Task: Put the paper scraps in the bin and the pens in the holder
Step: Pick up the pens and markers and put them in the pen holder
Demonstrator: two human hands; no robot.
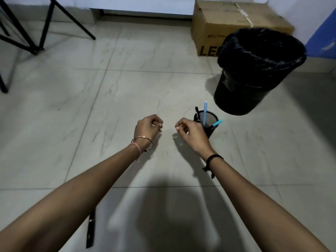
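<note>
Nearest us, our two bare forearms reach out over the grey tiled floor [112, 84], with a dark strap-like strip [90, 231] lying on the tiles under our left arm; we cannot tell what it is. Our left hand [148, 129] is curled shut, fingers bent in, and we see nothing held in it. Our right hand [190, 132] is curled the same way, thumb and forefinger pinched together; whether a tiny scrap sits between them is too small to make out. Just beyond the right hand stands the black mesh holder [211, 118], partly covered by that hand, with a black pen [197, 112] and two blue pens [205, 113] standing in it. Farther right is the bin [254, 73], lined with a black bag, its inside dark. Behind it sits a cardboard box [227, 22], its print partly blocked by the bin. Black metal legs [45, 24] stand at far left, cut off by the frame.
</note>
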